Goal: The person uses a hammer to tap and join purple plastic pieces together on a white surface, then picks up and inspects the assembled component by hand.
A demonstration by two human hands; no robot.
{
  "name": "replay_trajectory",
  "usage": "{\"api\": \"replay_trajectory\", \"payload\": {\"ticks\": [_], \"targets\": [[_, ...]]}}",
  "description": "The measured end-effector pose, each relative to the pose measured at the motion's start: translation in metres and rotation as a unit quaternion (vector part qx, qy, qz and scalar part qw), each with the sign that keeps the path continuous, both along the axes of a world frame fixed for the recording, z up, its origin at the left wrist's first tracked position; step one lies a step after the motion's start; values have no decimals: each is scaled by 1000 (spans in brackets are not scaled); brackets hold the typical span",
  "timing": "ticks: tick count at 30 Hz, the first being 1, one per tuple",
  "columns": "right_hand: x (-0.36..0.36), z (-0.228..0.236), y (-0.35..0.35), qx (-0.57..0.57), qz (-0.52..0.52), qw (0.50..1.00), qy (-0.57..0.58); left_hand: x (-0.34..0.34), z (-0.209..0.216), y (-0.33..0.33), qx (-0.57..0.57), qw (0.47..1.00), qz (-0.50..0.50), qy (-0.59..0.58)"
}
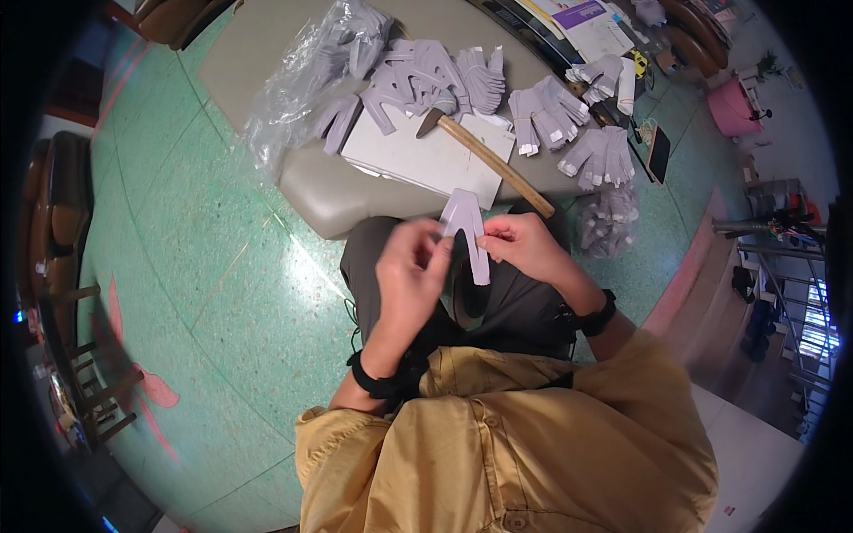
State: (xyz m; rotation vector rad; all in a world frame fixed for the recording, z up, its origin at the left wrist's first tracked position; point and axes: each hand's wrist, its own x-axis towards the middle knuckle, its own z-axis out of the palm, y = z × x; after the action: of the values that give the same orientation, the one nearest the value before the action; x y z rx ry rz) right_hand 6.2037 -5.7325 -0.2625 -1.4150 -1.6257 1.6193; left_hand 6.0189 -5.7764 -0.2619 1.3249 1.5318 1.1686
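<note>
Above my lap, a pale lilac folded strip [463, 207] is held up in an upside-down V, its bend pointing away from me. My left hand [412, 265], a little blurred, pinches its left leg between thumb and fingers. The right leg is gripped near its middle by the fingertips of my right hand [526, 243]. Just beyond lies a wooden-handled hammer [489, 157], its head resting on a stack of white boards [400, 153]. Behind the boards is a heap of similar lilac strips [416, 75].
The boards rest on a grey padded bench [311, 191]. A clear plastic bag [298, 102] lies at its left. To the right are tied bundles of strips [546, 114], a bagged bundle [608, 220] and a phone [658, 155]. A pink bucket [734, 108] stands farther right.
</note>
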Motion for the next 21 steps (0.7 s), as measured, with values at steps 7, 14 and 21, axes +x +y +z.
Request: {"api": "replay_trajectory", "payload": {"ticks": [7, 14, 21], "targets": [[-3, 17, 6, -81, 132, 987, 43, -36, -2, 15, -261, 874, -249, -325], [-9, 29, 7, -86, 190, 978, 8, -32, -3, 11, -264, 894, -251, -261], [-17, 3, -21, -66, 61, 986, 138, -21, -10, 5, -204, 934, -148, -251]]}}
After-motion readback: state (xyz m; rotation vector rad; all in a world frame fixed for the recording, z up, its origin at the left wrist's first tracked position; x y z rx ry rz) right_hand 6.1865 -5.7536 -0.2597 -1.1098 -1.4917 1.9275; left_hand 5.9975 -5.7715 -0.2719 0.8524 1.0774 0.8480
